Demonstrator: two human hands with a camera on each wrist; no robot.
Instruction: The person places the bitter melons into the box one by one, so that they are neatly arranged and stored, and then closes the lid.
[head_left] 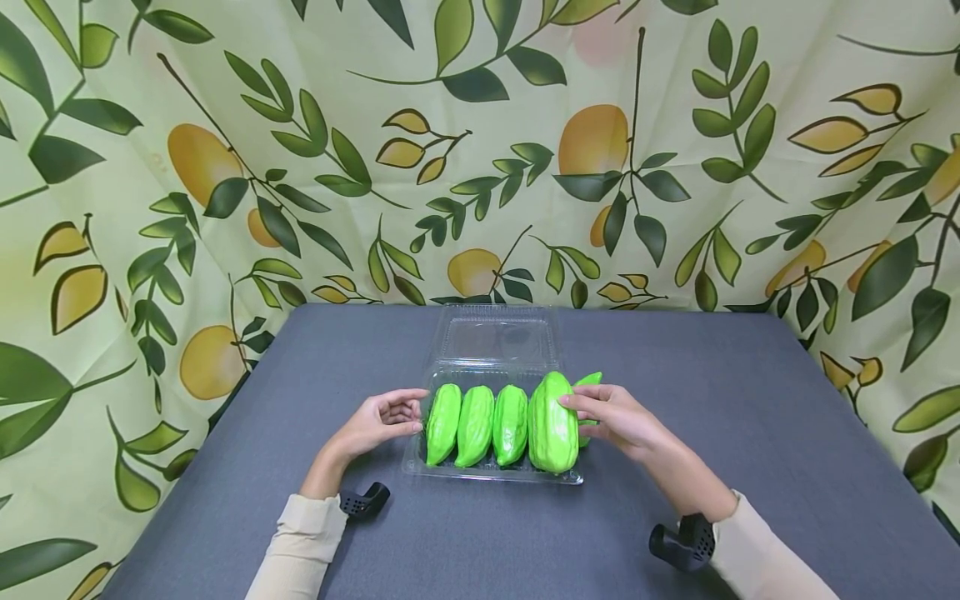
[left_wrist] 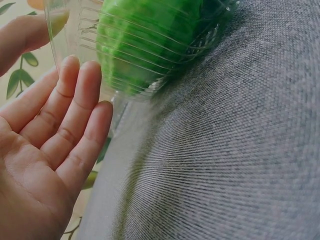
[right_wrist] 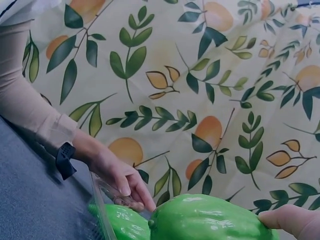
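Right grip [head_left: 617, 417] pinching big green fruit [head_left: 553, 429] — likely light, stiff, slick; hold mid-body — left grip [head_left: 384, 417] relaxed by box [head_left: 487, 477].

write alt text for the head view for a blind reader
A right hand holds a green fruit at the right end of an open plastic box, with three similar fruits lined up inside and another fruit partly hidden. A left hand is at the box's left side. The box sits on a gray table before a leafy cloth.

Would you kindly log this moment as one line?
right hand: holds green fruit | left hand: at tray | lid: open
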